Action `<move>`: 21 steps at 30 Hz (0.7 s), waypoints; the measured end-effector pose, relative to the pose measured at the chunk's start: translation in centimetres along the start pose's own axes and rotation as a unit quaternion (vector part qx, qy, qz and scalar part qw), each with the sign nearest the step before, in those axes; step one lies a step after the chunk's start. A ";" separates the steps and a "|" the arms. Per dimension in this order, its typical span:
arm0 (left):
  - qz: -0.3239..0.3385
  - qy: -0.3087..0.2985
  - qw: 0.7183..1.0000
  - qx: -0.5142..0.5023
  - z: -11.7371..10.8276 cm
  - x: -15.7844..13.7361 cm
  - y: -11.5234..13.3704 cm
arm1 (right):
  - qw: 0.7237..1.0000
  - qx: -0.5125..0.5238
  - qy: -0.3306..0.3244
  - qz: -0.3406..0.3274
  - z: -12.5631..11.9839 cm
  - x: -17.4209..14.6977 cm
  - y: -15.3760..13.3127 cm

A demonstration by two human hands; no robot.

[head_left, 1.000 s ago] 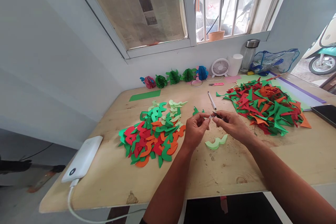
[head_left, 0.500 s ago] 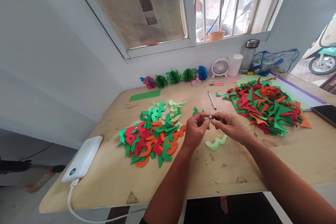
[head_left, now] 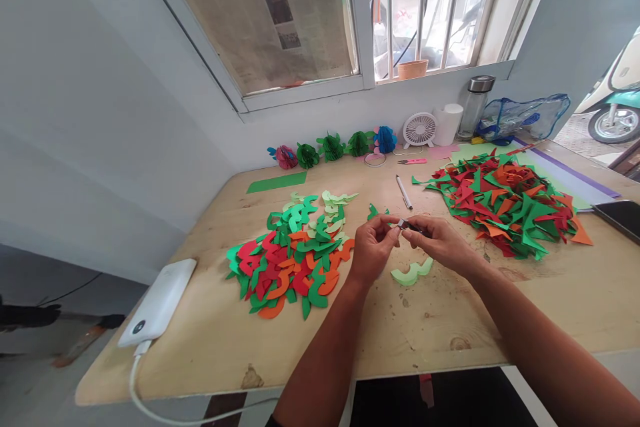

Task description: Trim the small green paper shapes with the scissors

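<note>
Pale-green wavy paper strip [head_left: 411,273] on light-wood tabletop [head_left: 425,333], just nearer the person than both hands.
L hand [head_left: 374,245] pinches small pale-grey bit [head_left: 401,223], thumb to fingertips; R hand [head_left: 439,241] grips slim dark tool [head_left: 415,227] (type unclear), fingers curled, tips close to L's. Forearms [head_left: 327,337] angle in from lower edge. Heap of red, green & orange curved paper cutouts [head_left: 287,263] to L.

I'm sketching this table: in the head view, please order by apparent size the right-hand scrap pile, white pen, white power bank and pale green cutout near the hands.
Largest to smallest:
1. Scrap pile
2. Power bank
3. Pale green cutout
4. Pen
</note>
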State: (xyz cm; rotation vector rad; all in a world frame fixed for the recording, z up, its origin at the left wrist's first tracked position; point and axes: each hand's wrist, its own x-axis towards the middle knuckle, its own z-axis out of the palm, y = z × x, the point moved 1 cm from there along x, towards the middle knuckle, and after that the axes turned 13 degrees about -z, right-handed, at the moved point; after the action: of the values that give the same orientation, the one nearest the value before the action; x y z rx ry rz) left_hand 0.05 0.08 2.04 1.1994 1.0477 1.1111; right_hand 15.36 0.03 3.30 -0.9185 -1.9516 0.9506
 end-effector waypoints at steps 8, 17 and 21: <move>-0.003 0.002 1.000 -0.001 0.0 0.0 0.1 | 1.000 0.000 0.003 -0.001 0.0 0.0 -0.2; -0.003 0.003 1.000 0.003 0.0 0.0 0.1 | 1.000 0.003 0.006 -0.005 0.1 0.0 -0.1; -0.002 0.004 1.000 0.008 0.0 -0.1 0.2 | 1.000 0.000 0.006 -0.004 0.0 0.0 -0.1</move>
State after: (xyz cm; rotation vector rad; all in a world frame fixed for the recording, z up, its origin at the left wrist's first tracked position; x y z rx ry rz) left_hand 0.02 -0.04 2.20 1.2056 1.0658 1.1083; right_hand 15.27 -0.04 3.41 -0.9133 -1.9438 0.9388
